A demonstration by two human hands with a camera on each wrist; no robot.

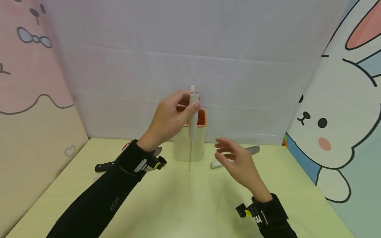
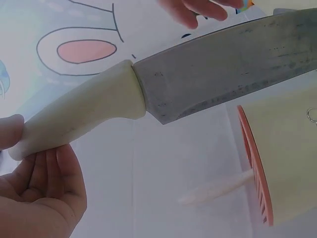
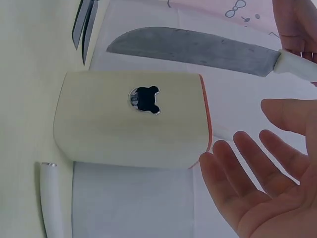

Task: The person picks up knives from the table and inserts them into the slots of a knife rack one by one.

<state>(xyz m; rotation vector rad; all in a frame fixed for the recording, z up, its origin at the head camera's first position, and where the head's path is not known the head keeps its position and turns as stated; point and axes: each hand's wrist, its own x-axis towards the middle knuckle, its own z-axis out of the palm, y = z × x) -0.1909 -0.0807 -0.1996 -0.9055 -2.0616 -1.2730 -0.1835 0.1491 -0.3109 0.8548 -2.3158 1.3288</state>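
My left hand (image 1: 166, 115) holds a large kitchen knife (image 2: 223, 62) by the end of its white handle, thumb on one side and fingers on the other. The blade points down in the head view, in front of a cream knife holder (image 1: 181, 147) with an orange slotted rim. Another white handle (image 2: 218, 189) sticks up out of that rim. Lower and to the right of the knife, my right hand (image 1: 238, 165) is raised with fingers spread and nothing in them. In the right wrist view its fingertips overlap the holder's rim edge.
On the table right of the holder lies a white-handled utensil (image 1: 216, 164) with a grey far end, partly behind my right hand. A black-handled knife (image 1: 104, 167) and other blades (image 3: 85, 29) lie on the left, partly behind my left forearm. A white sheet (image 1: 253, 86) hangs behind.
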